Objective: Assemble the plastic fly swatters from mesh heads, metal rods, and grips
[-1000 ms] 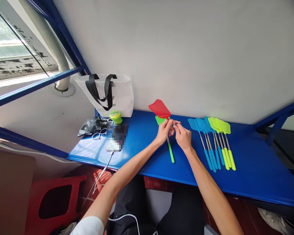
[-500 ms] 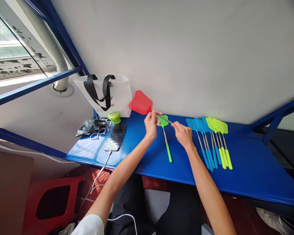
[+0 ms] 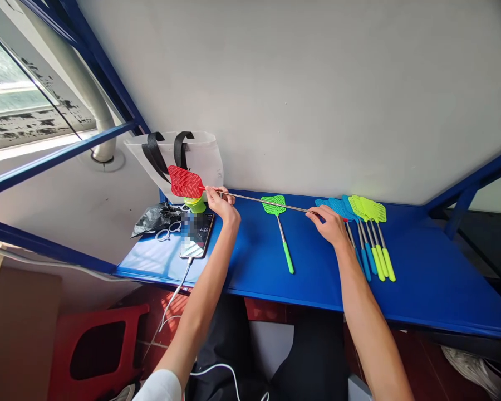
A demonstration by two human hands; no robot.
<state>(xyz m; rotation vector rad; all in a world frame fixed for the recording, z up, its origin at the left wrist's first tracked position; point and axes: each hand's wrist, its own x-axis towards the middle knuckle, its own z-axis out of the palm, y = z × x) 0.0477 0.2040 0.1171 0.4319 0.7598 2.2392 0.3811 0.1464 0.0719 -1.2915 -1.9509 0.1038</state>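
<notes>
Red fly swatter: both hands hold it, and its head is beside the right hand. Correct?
No: in the head view, the head of the red fly swatter is beside the left hand, not the right hand. Both hands do hold it.

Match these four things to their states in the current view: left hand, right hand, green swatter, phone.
Things:
1. Left hand
2. Right hand
3. Green swatter
4. Phone

States:
A. Has a white cable attached
B. Holds the red swatter near its head
C. Lies on the table between the hands
D. Holds the shaft's far end, beside the blue swatters

Pairs: 1-B, 2-D, 3-C, 4-A
</notes>
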